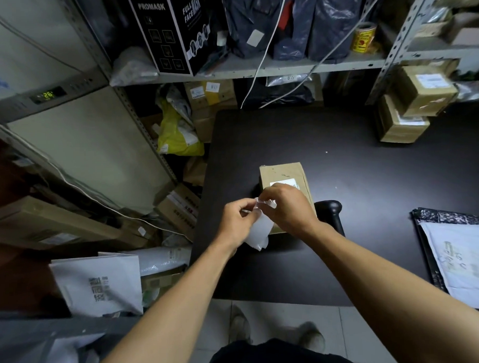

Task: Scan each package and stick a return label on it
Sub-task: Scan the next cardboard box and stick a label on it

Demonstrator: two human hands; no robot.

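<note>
Both hands, left (235, 221) and right (286, 206), pinch the label (259, 229) just before the box (285, 177), which runs lengthwise away, nearer the right.

on the dark desk (368, 163) there are three brown cardboard parcels: one lone parcel (283, 177) near the middle of the front edge, and two stacked at the far right corner, the upper one (425, 92) on the lower one (399, 127). one black handheld scanner (330, 213) lies just beside the lone parcel. one stack of flat mailer bags, white on black (461, 255), sits at the right edge. two hands, left (235, 222) and right (286, 206), pinch one white label sheet (259, 232). one yellow sticker roll (363, 37) stands on the shelf.
</note>
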